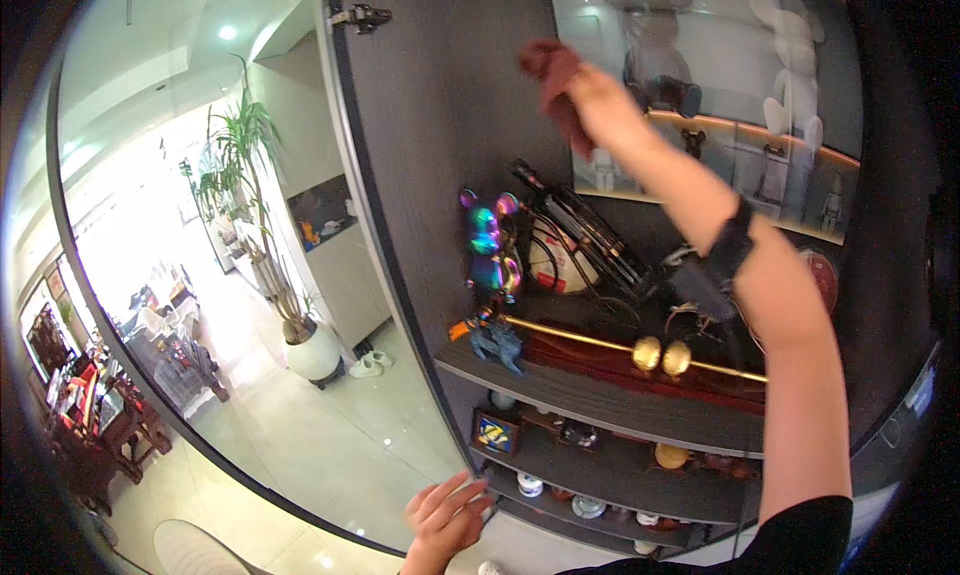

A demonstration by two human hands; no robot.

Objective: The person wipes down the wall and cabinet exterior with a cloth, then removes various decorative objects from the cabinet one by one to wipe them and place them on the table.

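Note:
My right hand [600, 98] is raised high at the dark inner side wall of a cabinet, shut on a reddish-brown cloth [559, 87] that hangs down from it. Behind the forearm stands a framed picture of bear figures [720, 57]. Low in the view, my left hand [448, 515] hovers by the edge of the mirrored door, fingers apart, with nothing in it. On the shelf below the cloth are a shiny iridescent bear figurine [491, 245], a blue animal figurine [496, 344] and two gold-coloured long-handled pieces with round heads [646, 354].
The open mirrored door [285, 425] reflects a room with a potted plant [311, 357] and white shoes. A black tripod-like stand [592, 230] leans inside the cabinet. Lower shelves [600, 455] hold a small framed picture [495, 432], a white-and-blue jar [529, 485] and other small ornaments.

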